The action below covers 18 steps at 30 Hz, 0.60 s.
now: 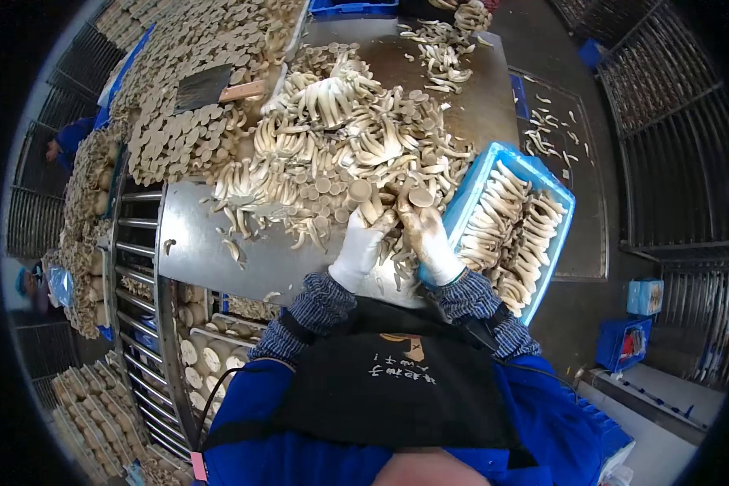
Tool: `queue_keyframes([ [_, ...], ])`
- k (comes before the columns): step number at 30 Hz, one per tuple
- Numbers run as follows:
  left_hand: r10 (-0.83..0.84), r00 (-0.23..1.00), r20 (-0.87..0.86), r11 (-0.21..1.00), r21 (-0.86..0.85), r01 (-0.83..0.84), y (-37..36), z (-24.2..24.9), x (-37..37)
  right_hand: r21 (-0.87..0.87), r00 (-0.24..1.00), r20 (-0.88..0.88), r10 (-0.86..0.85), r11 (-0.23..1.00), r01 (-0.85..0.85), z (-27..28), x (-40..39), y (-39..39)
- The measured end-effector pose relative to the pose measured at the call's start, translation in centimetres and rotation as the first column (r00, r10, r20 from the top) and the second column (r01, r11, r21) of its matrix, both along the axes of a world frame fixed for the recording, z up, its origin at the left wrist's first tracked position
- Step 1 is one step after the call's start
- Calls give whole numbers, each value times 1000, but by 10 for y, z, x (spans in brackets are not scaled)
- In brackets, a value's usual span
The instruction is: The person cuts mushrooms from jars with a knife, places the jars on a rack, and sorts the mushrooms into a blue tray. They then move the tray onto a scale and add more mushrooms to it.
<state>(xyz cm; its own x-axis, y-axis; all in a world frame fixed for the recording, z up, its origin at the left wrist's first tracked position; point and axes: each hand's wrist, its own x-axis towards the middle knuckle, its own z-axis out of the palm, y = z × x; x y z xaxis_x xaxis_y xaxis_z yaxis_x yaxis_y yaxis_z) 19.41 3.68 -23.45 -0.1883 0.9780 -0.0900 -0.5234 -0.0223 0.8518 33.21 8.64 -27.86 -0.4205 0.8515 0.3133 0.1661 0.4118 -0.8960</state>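
Observation:
My left hand [363, 249], in a white glove, is closed round a mushroom [360, 192] with a broad tan cap and pale stem. Beside it my right hand [429, 241], in a white glove stained brown at the fingers, is closed on another mushroom [420, 197], cap facing up. The two hands are close together over the near edge of the metal table [259, 263]. Just beyond them lies a large heap of mushrooms [332, 154] with curved, pale stems. To the right of my right hand, a blue crate [564, 231] holds rows of mushrooms laid side by side.
A flat dark blade with a wooden handle [243, 91] rests on densely packed mushroom caps [178, 146] at the left. A metal roller rack [142, 251] runs along the left side. Mushroom pieces [551, 134] litter the floor at right. Blue bins [624, 344] stand farther right.

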Motion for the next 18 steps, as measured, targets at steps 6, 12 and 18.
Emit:
queue_keyframes([
  [6,17,1000,-13,991,-133,-19,5,-19,-24,-183,998,13,64,981,-61,16,10,17],
  [12,130,990,-49,991,-4,-130,5,5,-9,-374,964,-170,204,892,-255,37,16,37],
  [18,-527,849,19,831,-196,520,-12,2,-2,-242,900,-88,428,867,-436,25,55,13],
])
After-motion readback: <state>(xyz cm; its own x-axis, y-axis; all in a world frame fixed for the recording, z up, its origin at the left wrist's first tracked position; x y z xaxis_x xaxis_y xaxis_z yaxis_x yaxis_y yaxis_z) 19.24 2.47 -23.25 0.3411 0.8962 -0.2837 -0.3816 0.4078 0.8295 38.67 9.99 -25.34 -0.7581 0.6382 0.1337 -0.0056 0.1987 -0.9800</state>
